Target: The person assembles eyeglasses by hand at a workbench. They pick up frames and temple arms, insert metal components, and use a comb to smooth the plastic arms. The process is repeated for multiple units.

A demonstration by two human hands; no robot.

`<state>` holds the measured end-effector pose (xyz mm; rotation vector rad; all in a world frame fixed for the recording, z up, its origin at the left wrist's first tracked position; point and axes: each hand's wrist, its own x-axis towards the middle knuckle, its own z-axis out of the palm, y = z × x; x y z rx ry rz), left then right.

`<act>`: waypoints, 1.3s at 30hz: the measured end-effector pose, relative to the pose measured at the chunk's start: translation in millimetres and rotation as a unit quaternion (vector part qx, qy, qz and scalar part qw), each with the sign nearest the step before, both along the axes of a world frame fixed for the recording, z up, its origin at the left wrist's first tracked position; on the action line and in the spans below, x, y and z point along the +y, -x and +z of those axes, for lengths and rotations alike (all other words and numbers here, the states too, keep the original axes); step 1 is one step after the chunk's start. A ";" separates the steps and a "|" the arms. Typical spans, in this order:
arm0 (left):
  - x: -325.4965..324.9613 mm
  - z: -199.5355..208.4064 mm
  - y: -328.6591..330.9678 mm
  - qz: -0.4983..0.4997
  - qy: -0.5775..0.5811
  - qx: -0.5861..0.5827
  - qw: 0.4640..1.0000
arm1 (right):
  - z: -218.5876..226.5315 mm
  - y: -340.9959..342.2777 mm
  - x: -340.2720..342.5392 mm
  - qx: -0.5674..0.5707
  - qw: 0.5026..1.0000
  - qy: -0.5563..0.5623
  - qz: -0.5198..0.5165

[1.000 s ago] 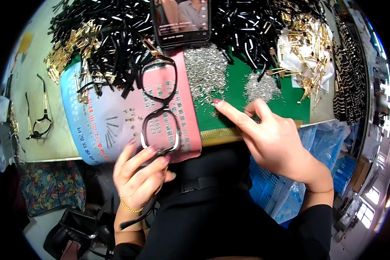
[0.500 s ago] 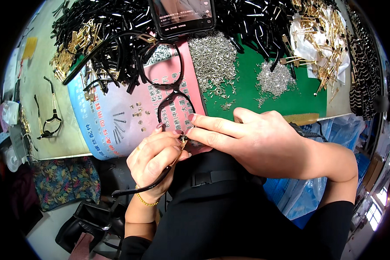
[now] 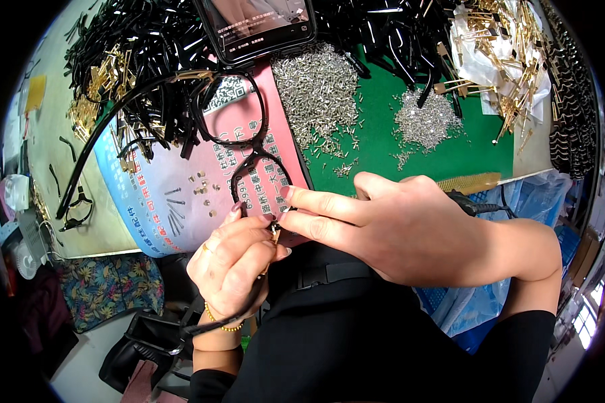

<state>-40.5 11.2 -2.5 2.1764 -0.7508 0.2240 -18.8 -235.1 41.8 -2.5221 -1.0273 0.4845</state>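
A pair of black eyeglasses [image 3: 257, 142] is held between both my hands, its front standing away from me above the printed sheet. My left hand [image 3: 232, 258] is closed around the near corner, where a gold temple piece meets the rim. The near temple's black end [image 3: 216, 325] passes below that hand, over the wrist. The far temple [image 3: 107, 119], gold at the hinge and black beyond, sweeps out to the left. My right hand [image 3: 396, 225] presses its index and middle fingertips together at the rim's near end; its thumb is hidden. The fingers cover most of the near joint.
A pink and blue sheet [image 3: 181, 161] bears small metal bits. On the green mat [image 3: 376, 161] lie heaps of silver screws [image 3: 319, 94] and tiny clear-looking pieces [image 3: 427, 121]. Behind are black temples [image 3: 141, 33], gold parts [image 3: 511, 60] and a phone [image 3: 255, 47]. Another glasses frame [image 3: 81, 211] lies left.
The eyeglasses have tilted, and the far temple now reaches farther left and toward me. The near temple's end hangs lower. Both hands keep their hold; the whole view has shifted slightly.
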 end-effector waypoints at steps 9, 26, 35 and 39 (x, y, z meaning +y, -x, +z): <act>1.1 2.8 -5.4 -0.023 -0.045 -0.010 0.999 | 1.1 -5.2 -3.6 0.039 0.999 -0.018 0.013; -1.0 23.3 -21.3 0.022 -0.066 0.103 0.992 | 6.7 -10.6 1.6 0.041 0.999 -0.021 0.019; 6.5 -0.8 -6.1 -0.002 -0.028 0.002 1.000 | -4.0 -5.6 4.7 -0.115 0.992 -0.006 0.047; 6.2 -8.1 -3.7 0.019 0.000 0.005 1.000 | -13.3 -3.4 8.2 -0.216 0.975 0.001 0.042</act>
